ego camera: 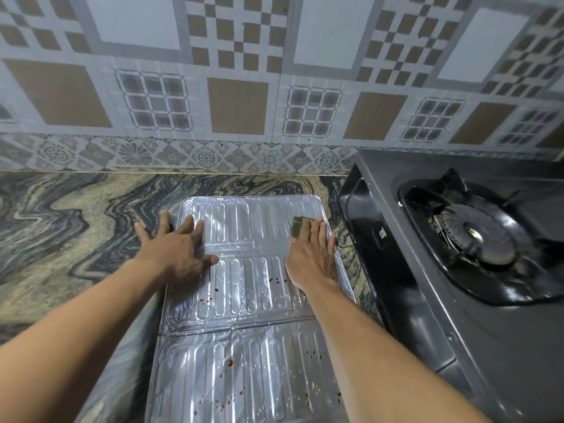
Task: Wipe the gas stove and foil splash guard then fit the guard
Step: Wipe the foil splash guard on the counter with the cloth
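The foil splash guard (244,227) lies flat on the tabletop (76,215), just left of the gas stove (488,346). The left hand (174,251) is spread flat on its left edge, probably to steady it. The right hand (311,254), with straight fingers, presses a green pad (296,227) that is mostly hidden beneath it; the guard's near end is cut off.

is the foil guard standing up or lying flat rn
The foil guard lies flat, unfolded on the countertop beside the stove. The left hand rests flat on its edge; the right hand presses a green pad on it.
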Available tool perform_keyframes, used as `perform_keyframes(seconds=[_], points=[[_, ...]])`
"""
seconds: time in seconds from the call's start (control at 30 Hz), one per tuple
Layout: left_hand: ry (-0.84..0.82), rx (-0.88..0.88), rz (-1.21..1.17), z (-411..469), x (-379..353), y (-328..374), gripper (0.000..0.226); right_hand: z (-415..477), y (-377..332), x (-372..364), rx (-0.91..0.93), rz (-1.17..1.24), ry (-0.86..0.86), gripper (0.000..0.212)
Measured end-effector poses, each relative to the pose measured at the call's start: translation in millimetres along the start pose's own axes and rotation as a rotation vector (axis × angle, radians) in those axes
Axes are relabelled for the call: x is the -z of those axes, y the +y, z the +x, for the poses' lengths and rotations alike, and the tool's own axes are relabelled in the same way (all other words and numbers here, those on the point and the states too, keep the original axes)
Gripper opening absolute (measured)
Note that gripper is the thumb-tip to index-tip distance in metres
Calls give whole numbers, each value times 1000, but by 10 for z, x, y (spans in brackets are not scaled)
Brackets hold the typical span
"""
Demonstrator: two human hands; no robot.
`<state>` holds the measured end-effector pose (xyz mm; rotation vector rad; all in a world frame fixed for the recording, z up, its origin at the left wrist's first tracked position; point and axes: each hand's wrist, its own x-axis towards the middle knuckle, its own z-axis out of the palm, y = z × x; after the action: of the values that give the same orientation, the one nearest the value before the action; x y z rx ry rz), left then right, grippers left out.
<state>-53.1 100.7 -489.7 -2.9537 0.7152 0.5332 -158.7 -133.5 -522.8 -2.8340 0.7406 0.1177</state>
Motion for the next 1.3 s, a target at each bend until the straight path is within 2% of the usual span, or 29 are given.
perform_keyframes(seconds=[0.13,0.33,0.57,0.83,1.13,1.3], points=[[42,-65,18,-103,-18,-78,97,14,3,-1,10,-16,-10,60],[12,-129,27,-372,-41,-296,104,18,7,-3,11,-27,-27,62],[-30,-131,73,-434,-68,-262,93,-6,-29,16,19,-41,-27,60],[-72,-93,36,-411,-73,-236,92,-261,-524,-28,212,23,-42,62],[-79,-88,-17,-464,-38,-211,92,-371,-907,-127,333,131,-53,58],[-33,-126,24,-541,-10,-256,93,-365,-921,-134,334,128,-83,58]])
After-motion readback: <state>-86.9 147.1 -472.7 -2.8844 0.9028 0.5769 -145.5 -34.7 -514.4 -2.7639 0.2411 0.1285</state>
